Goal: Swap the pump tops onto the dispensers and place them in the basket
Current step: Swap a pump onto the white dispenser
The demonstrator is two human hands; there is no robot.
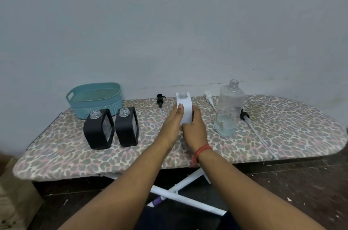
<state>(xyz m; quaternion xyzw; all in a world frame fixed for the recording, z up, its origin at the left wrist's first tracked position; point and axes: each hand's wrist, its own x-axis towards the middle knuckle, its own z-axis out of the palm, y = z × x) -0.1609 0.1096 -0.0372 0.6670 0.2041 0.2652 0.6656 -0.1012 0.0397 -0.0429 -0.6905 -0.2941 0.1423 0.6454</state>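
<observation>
Both hands (185, 126) hug the white dispenser (184, 109) (its neck is bare), likely keeping it steady for a pump top (160, 100).

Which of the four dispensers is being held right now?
The white dispenser at the middle of the board: both hands grip it, left hand and right hand. The two black ones and the clear bottle stand untouched.
</observation>
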